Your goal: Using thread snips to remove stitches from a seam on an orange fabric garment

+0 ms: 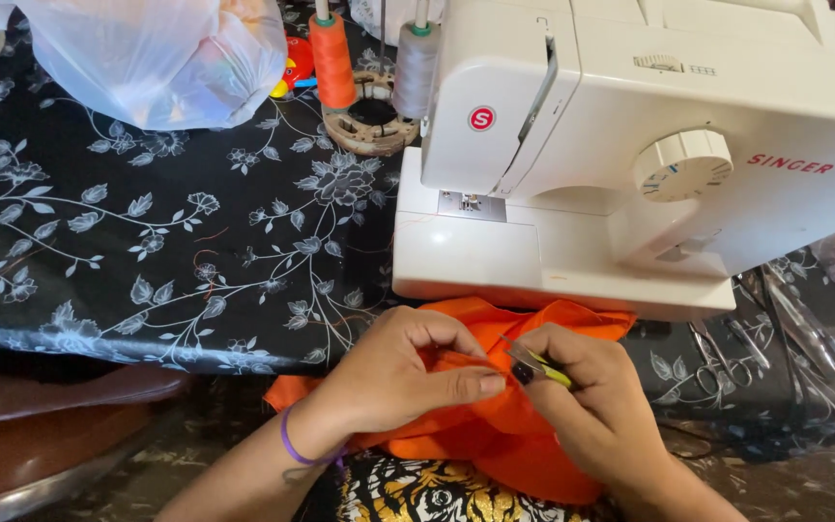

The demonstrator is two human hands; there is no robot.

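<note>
Where the bench (99, 242) runs under its black cloth printed with pale flowers, a white sewing machine (630, 145) stands on the right half, its round dial (680, 165) facing the camera and its needle plate (472, 204) bare. At the far left corner lies a bulging white plastic bag (161, 53). Behind the machine's left end stand an orange spool (331, 60) and a grey spool (416, 68), with a round wooden holder (371, 121) just beside them and a small red and yellow toy (294, 66) near the bag. To the right of the machine, on the cloth, lie scissors (712, 362) and other metal tools, too dim to tell apart.

Below the machine's front edge, over the person's lap, orange fabric (495, 425) is bunched up, its top fold touching the machine base. The left hand (403, 372) is closed on a fold of the fabric, thumb pressed along it, and wears a purple band (294, 447) at the wrist. The right hand (587, 387) pinches a small yellow-green tool (538, 365) with a metal tip, which meets the fabric just beside the left thumb; whether it is a ripper or snips I cannot tell. A patterned black and yellow garment (417, 493) shows under the fabric. A brown seat (41, 425) sits at lower left.
</note>
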